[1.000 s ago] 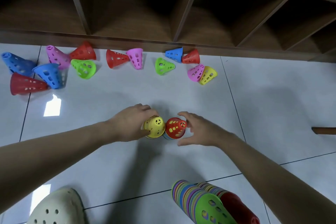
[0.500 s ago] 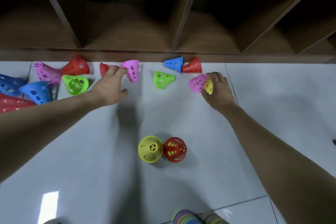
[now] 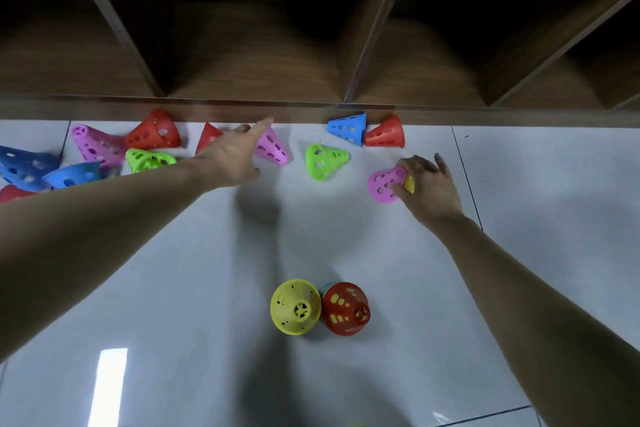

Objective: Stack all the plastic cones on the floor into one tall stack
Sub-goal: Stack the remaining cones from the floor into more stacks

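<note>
White floor tiles are hosting scattered cones; left hand, fingers straight, is reaching over the pink cone just beyond, while right hand is gripping a yellow cone.

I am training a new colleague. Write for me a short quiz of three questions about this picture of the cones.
1. True or false: the right hand rests on a pink cone lying on its side.
2. Which colour is the cone beside the blue cone at the shelf base? A) green B) red C) yellow
3. Fill in: near the person, a yellow stack stands beside a ___ stack.

Key: 1 true; 2 B, the red cone; 3 red.
</note>
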### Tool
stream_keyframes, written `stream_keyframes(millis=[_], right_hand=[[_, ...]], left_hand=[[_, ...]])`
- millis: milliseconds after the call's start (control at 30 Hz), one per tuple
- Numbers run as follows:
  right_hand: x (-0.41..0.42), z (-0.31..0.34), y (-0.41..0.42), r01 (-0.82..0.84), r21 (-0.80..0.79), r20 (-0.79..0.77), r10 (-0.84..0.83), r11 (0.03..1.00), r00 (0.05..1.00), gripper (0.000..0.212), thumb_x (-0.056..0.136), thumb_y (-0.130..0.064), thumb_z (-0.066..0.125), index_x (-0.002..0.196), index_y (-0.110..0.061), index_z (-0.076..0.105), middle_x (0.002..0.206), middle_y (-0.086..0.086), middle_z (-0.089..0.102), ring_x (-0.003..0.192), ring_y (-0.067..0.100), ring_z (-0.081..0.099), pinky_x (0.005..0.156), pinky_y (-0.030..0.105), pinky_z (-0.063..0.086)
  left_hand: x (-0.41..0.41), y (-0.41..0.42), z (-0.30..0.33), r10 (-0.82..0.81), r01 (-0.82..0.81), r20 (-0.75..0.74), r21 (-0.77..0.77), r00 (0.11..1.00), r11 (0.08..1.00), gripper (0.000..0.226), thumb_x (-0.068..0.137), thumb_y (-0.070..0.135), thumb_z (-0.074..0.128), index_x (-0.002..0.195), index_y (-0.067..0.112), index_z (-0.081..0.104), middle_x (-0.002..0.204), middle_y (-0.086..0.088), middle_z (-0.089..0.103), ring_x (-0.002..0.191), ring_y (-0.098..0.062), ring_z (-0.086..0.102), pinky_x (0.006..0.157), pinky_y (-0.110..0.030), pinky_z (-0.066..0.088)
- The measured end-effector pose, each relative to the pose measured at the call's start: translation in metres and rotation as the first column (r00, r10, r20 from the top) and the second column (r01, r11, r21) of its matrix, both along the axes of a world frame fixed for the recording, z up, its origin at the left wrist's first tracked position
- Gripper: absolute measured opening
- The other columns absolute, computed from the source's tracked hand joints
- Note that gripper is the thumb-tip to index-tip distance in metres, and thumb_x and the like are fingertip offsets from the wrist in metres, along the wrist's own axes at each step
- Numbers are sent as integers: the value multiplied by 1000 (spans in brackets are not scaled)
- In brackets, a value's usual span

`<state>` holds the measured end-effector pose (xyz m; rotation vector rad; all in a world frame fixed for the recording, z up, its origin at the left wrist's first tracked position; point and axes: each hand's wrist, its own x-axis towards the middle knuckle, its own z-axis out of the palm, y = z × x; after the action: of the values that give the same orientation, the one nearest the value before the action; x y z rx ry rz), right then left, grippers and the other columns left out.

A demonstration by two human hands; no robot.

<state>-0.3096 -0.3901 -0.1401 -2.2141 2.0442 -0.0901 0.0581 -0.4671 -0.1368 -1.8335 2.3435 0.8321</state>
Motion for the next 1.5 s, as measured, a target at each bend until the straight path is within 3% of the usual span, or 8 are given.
stream_keyframes(millis=[167,300,467,667,933,1067,1167,1500], right_hand=[[7,-10,8,-11,-14,58,12,1000,998,43,85,-36,73,121,-13,64,113,9,69,116,29,60,122,39,16],[23,1,16,25,4,227,-25,1000,973,34,84,-31,77,109,-11,67,94,-1,63,92,21,56,99,42,43],[34,35,35,169,87,590,-187,982,785,41,81,-29,82,117,-15,67,103,-1,67,91,17,65,83,21,52],[43,92,84,56,62,727,-83,997,681,28,81,-26,80,105,-17,69,102,3,69,86,9,71,83,20,57],[65,122,146,-210,-11,647,167,978,744,30,79,-22,83,105,-11,73,101,0,65,94,16,66,83,21,54],[74,106,163,-306,120,595,179,944,784,28,81,-31,82,102,-23,67,99,-10,65,92,18,64,82,34,54],[75,92,171,-319,198,546,166,927,821,30,80,-35,78,107,-32,64,101,-15,62,94,12,60,83,36,52],[77,57,181,-270,270,474,116,924,873,35,78,-47,72,111,-38,62,103,-18,60,99,8,60,85,37,53]], left_hand=[[-6,10,-5,-59,50,104,92,993,994,83,84,16,69,154,29,26,127,-15,56,98,-30,55,80,-35,51],[-4,14,-8,-98,90,134,62,986,994,73,86,13,62,150,28,33,126,-15,56,105,-34,58,82,-36,52],[-1,23,-4,-219,212,235,53,947,976,56,89,7,53,140,27,44,120,-13,59,107,-36,61,87,-37,51],[10,54,6,-247,294,421,-48,873,955,34,86,31,61,120,29,58,121,-3,62,102,-29,66,74,-29,47],[15,82,28,-171,181,96,-96,981,979,58,74,57,74,124,32,62,129,-7,48,123,-29,49,93,-40,50],[10,104,39,-154,148,-61,-93,986,985,49,74,70,70,102,30,62,94,0,57,92,-25,57,78,-36,49],[3,126,52,-145,131,-249,-71,958,989,41,78,71,67,85,32,57,80,4,56,78,-20,53,69,-36,46],[-9,199,82,164,-180,-611,37,775,983,37,79,53,78,96,25,63,82,2,63,69,-13,51,65,-27,44]])
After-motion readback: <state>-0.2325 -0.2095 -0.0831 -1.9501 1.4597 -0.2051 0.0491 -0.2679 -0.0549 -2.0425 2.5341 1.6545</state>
